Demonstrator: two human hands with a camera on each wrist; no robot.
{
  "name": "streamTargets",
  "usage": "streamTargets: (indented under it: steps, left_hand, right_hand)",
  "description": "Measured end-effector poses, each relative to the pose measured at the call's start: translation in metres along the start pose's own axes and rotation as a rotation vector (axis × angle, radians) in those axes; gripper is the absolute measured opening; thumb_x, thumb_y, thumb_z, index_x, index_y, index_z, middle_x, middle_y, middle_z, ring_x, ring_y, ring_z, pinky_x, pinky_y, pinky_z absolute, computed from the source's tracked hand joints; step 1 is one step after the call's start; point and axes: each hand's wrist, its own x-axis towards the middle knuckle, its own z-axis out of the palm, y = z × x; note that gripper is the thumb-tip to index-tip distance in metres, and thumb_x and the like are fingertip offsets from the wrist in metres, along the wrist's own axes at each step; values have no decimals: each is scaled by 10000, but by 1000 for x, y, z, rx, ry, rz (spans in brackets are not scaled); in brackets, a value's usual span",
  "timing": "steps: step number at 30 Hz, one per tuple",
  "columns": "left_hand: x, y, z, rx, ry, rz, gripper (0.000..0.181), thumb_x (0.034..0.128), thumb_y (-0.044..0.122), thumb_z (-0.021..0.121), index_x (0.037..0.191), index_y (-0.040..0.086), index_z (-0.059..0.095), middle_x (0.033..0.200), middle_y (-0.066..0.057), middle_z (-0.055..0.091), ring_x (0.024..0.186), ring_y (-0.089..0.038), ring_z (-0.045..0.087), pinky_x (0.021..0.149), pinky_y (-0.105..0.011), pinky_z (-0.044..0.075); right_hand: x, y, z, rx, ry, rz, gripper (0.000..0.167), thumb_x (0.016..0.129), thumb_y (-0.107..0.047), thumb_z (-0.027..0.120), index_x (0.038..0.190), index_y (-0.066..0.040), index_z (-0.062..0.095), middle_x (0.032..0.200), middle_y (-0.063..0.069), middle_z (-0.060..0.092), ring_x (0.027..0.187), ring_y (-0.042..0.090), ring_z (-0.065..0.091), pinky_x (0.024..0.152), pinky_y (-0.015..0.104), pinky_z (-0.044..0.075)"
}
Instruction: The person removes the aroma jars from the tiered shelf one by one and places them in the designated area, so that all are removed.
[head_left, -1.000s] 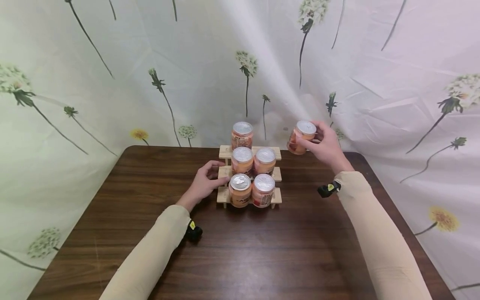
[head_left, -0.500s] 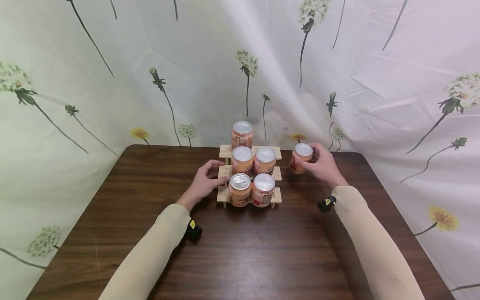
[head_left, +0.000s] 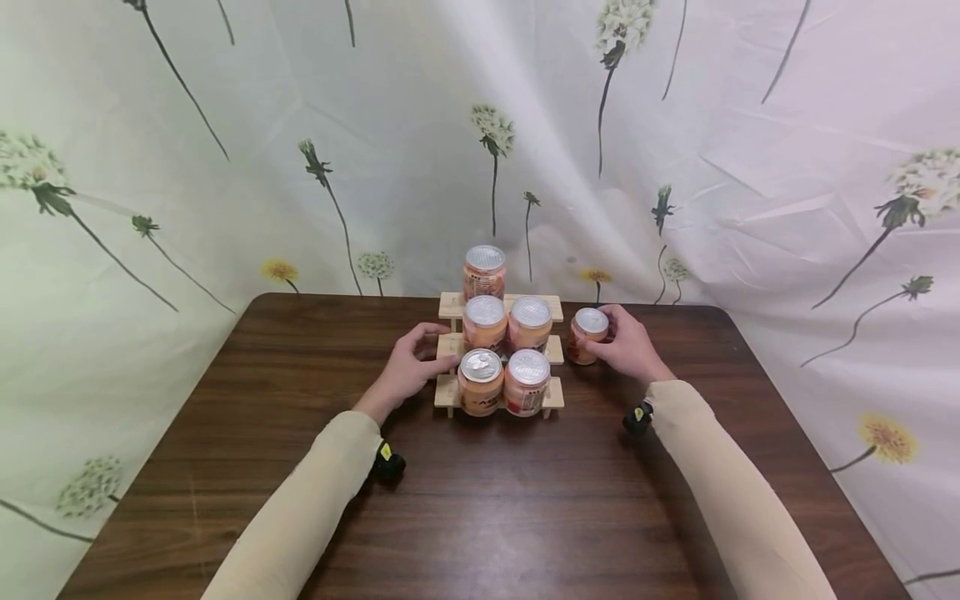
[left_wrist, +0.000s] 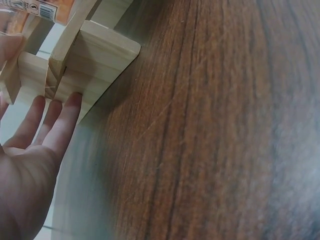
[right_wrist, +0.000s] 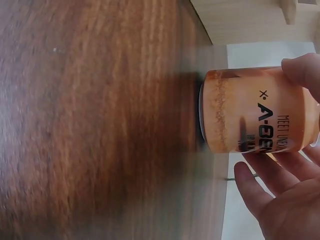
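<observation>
A three-step wooden rack [head_left: 556,390] bears several orange cans with silver lids. Two cans stand on the front step, among them a front-left can [head_left: 480,392]. Two more stand on the middle step, and a single can [head_left: 484,283] is at the left of the top step. My left hand [head_left: 405,367] holds the rack's left side; in the left wrist view its fingertips touch the pale side panel [left_wrist: 85,75]. Right of the rack, my right hand [head_left: 630,346] grips another can [right_wrist: 255,112] upright, thumb and fingers around it. Its base is at or just above the tabletop; I cannot tell which.
The dark wooden table [head_left: 480,517] spreads in front of the rack and to both sides. Behind its back edge hangs a pale curtain [head_left: 420,167] printed with dandelions. A small black device [head_left: 637,419] is strapped at each wrist.
My right hand has brought its can down and left, from above the table's back edge to low beside the rack. The left hand and the cans on the rack stay put.
</observation>
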Motion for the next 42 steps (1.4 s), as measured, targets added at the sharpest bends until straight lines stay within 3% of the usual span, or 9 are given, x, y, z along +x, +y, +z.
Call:
streamTargets:
  steps: [13, 20, 26, 30, 36, 42]
  left_hand:
    - [-1, 0, 0, 2, -4, -9, 512, 921, 94, 822, 1375, 43, 592, 1368, -243, 595, 1242, -413, 623, 971, -412, 542]
    - [-1, -2, 0, 8, -3, -8, 516, 925, 100, 818, 1384, 49, 589, 1368, -241, 589, 1241, -412, 623, 952, -386, 549]
    - [-1, -1, 0, -2, -6, -9, 514, 925, 92, 816, 1383, 49, 586, 1360, -242, 591, 1237, -409, 627, 930, -361, 556]
    - [0, -1, -1, 5, -3, -7, 514, 923, 103, 822, 1381, 54, 592, 1367, -238, 586, 1244, -409, 618, 966, -416, 544]
    - [0, -4, -3, 14, -9, -9, 523, 931, 121, 818, 1394, 54, 584, 1397, -238, 566, 1280, -418, 594, 1040, -509, 505]
    - [-1, -4, -1, 16, 1, -4, 516, 928, 108, 816, 1388, 49, 588, 1387, -242, 573, 1272, -417, 595, 1039, -506, 503]
  right_hand:
    - [1, 2, 1, 19, -17, 14, 660, 908, -247, 843, 1398, 6, 481, 1347, 211, 589, 1253, 385, 627, 1019, 539, 534]
    - [2, -3, -9, 44, -46, 8, 823, 947, -331, 808, 1559, -18, 355, 1498, 252, 501, 1354, 432, 547, 1105, 583, 456]
    - [11, -32, -27, 101, 43, -44, 722, 1009, -349, 725, 1570, -58, 376, 1563, 220, 481, 1456, 388, 451, 1180, 583, 370]
    - [18, -59, -32, 128, 50, -103, 698, 1007, -365, 727, 1557, -78, 407, 1559, 172, 506, 1466, 340, 445, 1201, 589, 337]
    - [28, -104, -25, 84, -34, -180, 694, 993, -382, 743, 1560, -139, 425, 1561, 126, 523, 1445, 306, 477, 1205, 549, 347]
    - [38, -140, -13, 15, -172, -214, 791, 971, -455, 754, 1610, -198, 367, 1594, 107, 488, 1459, 287, 466, 1191, 546, 371]
